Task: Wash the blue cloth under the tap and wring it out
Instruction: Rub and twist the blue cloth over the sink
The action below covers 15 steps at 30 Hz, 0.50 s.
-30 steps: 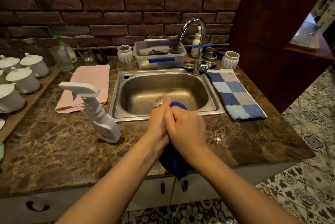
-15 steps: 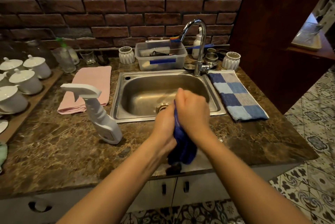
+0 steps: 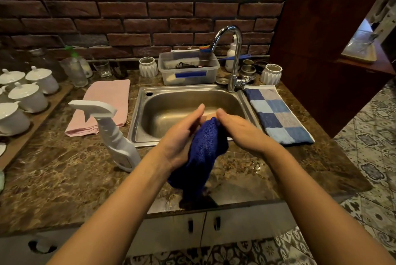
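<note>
Over the marble counter (image 3: 64,179), at the sink's (image 3: 188,101) near rim, you are pressing the blue cloth (image 3: 203,153) between both loosely opened palms, left hand (image 3: 182,136) and right hand (image 3: 240,129), probably so drips fall sinkward; the tap (image 3: 231,50) looks dry.

Two bare forearms enter from the bottom edge, one from the lower left and one from the lower right, and no sleeve shows on either up to the frame's border. The left hand (image 3: 182,136) and the right hand (image 3: 240,129) wear no gloves, rings, watch or bracelet on the parts that show. The fingers (image 3: 198,110) are slim, with short plain nails. No other part of the person is in view.
</note>
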Available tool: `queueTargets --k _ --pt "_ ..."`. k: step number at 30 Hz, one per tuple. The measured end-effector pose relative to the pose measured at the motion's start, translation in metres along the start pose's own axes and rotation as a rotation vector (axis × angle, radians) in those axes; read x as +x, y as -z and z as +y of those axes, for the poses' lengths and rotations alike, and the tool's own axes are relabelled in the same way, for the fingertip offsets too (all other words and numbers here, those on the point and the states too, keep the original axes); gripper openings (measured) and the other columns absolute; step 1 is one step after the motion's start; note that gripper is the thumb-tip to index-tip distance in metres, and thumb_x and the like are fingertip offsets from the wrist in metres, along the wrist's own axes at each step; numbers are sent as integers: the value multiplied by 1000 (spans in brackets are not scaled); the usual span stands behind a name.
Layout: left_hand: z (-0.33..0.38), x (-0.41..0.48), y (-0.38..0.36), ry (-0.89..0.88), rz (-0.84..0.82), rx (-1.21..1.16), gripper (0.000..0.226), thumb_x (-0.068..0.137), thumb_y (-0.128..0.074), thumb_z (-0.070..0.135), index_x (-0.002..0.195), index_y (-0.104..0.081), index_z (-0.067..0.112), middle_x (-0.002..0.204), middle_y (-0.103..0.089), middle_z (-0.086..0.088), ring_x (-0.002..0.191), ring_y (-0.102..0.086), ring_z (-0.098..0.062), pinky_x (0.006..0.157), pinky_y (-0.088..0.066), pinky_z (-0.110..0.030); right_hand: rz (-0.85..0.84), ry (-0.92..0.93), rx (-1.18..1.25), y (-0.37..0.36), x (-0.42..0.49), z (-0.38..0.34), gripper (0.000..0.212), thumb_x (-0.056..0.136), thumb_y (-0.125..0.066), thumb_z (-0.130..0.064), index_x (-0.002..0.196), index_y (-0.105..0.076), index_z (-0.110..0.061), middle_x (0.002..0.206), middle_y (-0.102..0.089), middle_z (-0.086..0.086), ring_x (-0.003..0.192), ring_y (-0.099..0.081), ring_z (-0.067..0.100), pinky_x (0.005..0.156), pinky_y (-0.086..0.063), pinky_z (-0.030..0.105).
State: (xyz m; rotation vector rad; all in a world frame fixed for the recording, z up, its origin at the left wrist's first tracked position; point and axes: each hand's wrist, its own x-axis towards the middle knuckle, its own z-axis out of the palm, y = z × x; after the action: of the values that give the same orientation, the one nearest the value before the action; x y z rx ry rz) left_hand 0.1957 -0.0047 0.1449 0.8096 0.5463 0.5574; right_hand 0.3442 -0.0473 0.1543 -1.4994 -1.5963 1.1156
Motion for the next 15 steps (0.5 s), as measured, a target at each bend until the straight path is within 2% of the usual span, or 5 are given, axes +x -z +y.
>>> queueTargets --k 4,7,11,13,15 --pt "17 -10 25 -41 -24 244 33 61 -78 36 84 -67 15 85 -68 -4 81 -64 -16 71 -49 -25 -30 85 -184 13 -4 -6 36 95 -42 -34 90 -68 -10 83 -64 5 79 -58 19 75 -42 26" --pt "21 -16 53 -16 -143 565 41 61 -77 33 99 -70 20 109 -67 -5 104 -59 -21 87 -46 -31 -29 98 -57 24 -5 -9 27 92 -49 -31 82 -70 -18 74 -67 -7 71 -59 7 68 -45 15" --pt "12 -17 79 114 -206 964 49 68 -74 44 109 -69 18 115 -69 0 108 -63 -17 99 -47 -36 -32 104 72 24 -3 -13 29 91 -48 -31 74 -65 -14 67 -60 -3 63 -55 4 62 -44 10" --pt "0 -17 91 54 -125 837 53 68 -74 48 108 -69 13 111 -70 -2 103 -65 -17 92 -50 -29 37 72 138 26 -3 -14 32 91 -48 -33 69 -65 -18 64 -62 -7 60 -57 0 61 -43 9" --pt "-11 -18 92 -56 41 538 32 77 -70 39 95 -71 12 91 -73 -2 83 -66 -14 73 -53 -20 101 42 73 31 -4 -10 36 92 -47 -36 66 -67 -21 62 -64 -11 60 -57 -3 62 -43 9"
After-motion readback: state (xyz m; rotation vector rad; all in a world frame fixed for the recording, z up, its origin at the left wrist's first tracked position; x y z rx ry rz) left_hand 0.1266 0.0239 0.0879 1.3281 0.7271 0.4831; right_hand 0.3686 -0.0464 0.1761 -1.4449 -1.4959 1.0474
